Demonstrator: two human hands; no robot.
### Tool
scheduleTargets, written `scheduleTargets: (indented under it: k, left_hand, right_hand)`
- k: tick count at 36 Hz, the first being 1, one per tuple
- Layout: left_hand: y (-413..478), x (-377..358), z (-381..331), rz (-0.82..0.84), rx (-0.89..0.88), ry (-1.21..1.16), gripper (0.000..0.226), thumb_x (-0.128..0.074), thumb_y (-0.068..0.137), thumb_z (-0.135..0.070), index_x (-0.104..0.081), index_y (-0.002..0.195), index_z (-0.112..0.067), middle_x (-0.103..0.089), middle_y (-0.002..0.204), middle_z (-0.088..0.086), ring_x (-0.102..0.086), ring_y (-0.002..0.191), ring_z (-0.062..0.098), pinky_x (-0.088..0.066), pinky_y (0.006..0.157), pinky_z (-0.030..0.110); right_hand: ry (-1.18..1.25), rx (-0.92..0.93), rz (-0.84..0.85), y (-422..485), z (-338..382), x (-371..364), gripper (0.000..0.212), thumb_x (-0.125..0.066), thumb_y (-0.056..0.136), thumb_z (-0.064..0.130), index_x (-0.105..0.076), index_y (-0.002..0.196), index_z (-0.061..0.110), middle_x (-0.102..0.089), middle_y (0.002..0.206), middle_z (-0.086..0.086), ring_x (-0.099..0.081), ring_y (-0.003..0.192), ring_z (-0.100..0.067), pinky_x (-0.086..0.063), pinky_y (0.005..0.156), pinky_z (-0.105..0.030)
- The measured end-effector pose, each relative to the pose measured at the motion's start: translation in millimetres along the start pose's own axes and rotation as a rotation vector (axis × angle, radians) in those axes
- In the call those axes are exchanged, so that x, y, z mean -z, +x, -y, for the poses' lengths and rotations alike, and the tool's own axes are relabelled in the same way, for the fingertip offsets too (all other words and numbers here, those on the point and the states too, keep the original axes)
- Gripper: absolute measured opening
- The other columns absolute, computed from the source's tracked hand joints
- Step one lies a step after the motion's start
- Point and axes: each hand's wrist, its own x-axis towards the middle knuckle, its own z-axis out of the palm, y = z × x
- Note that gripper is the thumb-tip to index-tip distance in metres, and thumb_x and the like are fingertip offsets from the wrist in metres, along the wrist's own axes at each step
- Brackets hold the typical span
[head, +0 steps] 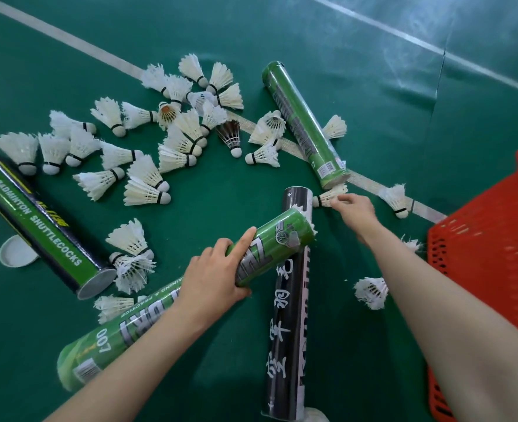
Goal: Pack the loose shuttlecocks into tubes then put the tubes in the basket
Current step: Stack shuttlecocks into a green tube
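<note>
Left hand (212, 275) grips green tube (270, 248); right hand (356, 210) pinches shuttlecock (327, 196).

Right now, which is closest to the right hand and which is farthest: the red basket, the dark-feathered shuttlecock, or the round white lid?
Measured from the right hand in the head view:
1. The red basket, on its right side, is nearest.
2. The dark-feathered shuttlecock, up and to the left in the pile, comes next.
3. The round white lid, far left beside the dark-and-green tube, is farthest.
</note>
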Motion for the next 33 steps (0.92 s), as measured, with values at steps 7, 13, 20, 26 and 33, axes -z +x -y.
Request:
scheduleTargets:
  k: [7, 13, 20, 26, 33]
  left_hand:
    - [-5.4, -4.1, 0.5, 0.009, 0.030, -0.021, 0.103, -0.067, 0.077, -0.054, 0.008, 0.147, -0.043, -0.040, 0.131, -0.004, -0.048, 0.110, 0.019, -0.044, 0.086, 0.033]
    - [-18.5, -8.1, 7.2, 0.014, 0.045, -0.006, 0.104, -0.066, 0.078, -0.055, 0.010, 0.147, -0.042, -0.040, 0.131, -0.004, -0.048, 0.109, 0.018, -0.043, 0.086, 0.031]
    - [-34.2, -11.6, 11.1, 0.005, 0.054, -0.021, 0.104, -0.069, 0.077, -0.052, 0.007, 0.148, -0.042, -0.041, 0.131, -0.003, -0.049, 0.109, 0.018, -0.042, 0.085, 0.031]
    - [-51.1, -14.2, 2.6, -0.015, 0.005, -0.062, 0.105, -0.069, 0.076, -0.053, 0.007, 0.148, -0.043, -0.041, 0.132, -0.004, -0.049, 0.112, 0.018, -0.043, 0.087, 0.031]
    - [-66.6, -12.2, -7.1, -0.063, -0.072, -0.148, 0.110, -0.077, 0.070, -0.048, 0.003, 0.145, -0.044, -0.047, 0.129, -0.003, -0.052, 0.108, 0.022, -0.046, 0.084, 0.035]
  right_hand:
    - [0.139, 0.027, -0.069, -21.9, -14.9, -11.0, 0.030, -0.066, 0.090, 0.018, -0.065, 0.119, 0.013, -0.061, 0.124, -0.006, -0.055, 0.099, -0.014, -0.040, 0.085, -0.024]
    - [0.285, 0.121, -0.293, -64.7, -23.8, -1.8, 0.012, -0.068, 0.088, 0.017, -0.068, 0.099, 0.013, -0.063, 0.109, -0.001, -0.057, 0.085, -0.004, -0.042, 0.073, -0.010]
    - [0.602, 0.298, -0.242, -120.6, -21.4, 3.6, 0.017, -0.065, 0.089, 0.005, -0.058, 0.099, 0.016, -0.060, 0.095, 0.003, -0.063, 0.083, 0.002, -0.051, 0.079, -0.015]
    - [0.633, 0.345, -0.078, -150.0, -25.4, 2.9, 0.021, -0.060, 0.092, 0.006, -0.058, 0.103, 0.023, -0.058, 0.094, 0.004, -0.060, 0.079, 0.005, -0.048, 0.077, -0.013]
    - [0.577, 0.369, 0.033, -170.7, -29.7, 0.6, 0.020, -0.050, 0.099, 0.010, -0.056, 0.111, 0.024, -0.060, 0.100, 0.003, -0.060, 0.090, -0.004, -0.048, 0.083, -0.017]
